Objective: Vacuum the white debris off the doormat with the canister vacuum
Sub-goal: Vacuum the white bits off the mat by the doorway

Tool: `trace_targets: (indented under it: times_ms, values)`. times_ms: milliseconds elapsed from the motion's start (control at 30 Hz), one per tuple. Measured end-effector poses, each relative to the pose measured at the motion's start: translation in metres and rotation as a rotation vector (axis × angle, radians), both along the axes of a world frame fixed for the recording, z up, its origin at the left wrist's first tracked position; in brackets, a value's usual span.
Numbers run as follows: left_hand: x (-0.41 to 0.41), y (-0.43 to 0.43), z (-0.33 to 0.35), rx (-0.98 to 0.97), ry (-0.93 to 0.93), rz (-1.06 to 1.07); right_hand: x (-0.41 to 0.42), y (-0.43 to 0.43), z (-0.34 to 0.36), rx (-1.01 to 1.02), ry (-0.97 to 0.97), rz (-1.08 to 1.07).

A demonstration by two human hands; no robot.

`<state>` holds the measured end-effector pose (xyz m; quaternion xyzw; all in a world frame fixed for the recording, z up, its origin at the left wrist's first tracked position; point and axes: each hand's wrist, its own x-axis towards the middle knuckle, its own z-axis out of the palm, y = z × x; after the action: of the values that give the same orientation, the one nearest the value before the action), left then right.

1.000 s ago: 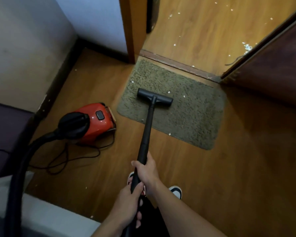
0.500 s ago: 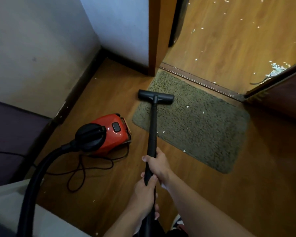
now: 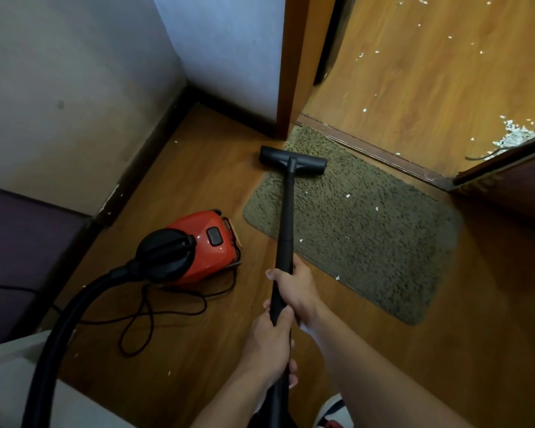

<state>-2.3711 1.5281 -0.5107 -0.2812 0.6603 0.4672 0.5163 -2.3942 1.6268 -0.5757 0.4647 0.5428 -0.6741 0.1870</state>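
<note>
An olive shaggy doormat (image 3: 368, 233) lies on the wood floor before a doorway, with a few white flecks (image 3: 348, 196) on it. The black floor nozzle (image 3: 292, 160) rests at the mat's far left corner, partly over the bare floor. A black wand (image 3: 286, 223) runs from it back to me. My right hand (image 3: 295, 288) grips the wand higher up; my left hand (image 3: 271, 347) grips it just below. The red canister vacuum (image 3: 203, 245) sits left of the mat, its black hose (image 3: 59, 335) curving toward me.
A black power cord (image 3: 155, 310) loops on the floor by the canister. Walls with dark skirting close the left side; a wooden door frame (image 3: 294, 63) stands behind the nozzle. More white debris (image 3: 513, 137) lies past the threshold. A dark door (image 3: 513, 180) stands at right.
The nozzle has slid left across the mat to its far left corner. My view has shifted left, and both hands stay on the wand.
</note>
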Motion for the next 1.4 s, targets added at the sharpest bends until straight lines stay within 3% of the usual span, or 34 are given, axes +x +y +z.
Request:
trace_targets:
  times_ms: [233,767,933,1100,1400]
  values:
    - [-0.014,0.005,-0.007,-0.014,0.015,-0.031,-0.015,0.002,-0.009,-0.01,-0.03,-0.047]
    - [0.029,-0.032,0.023,-0.029,-0.009,-0.102,0.044,-0.04,0.013,-0.098,-0.031,-0.021]
    - [0.017,-0.023,0.016,-0.022,0.021,-0.105,0.027,-0.033,0.002,0.01,-0.054,-0.003]
    - [0.005,-0.007,0.008,0.018,0.015,-0.158,0.02,-0.01,0.0,-0.049,-0.024,-0.144]
    - [0.035,0.025,-0.004,0.03,-0.068,-0.411,0.071,0.025,0.006,0.031,-0.087,-0.305]
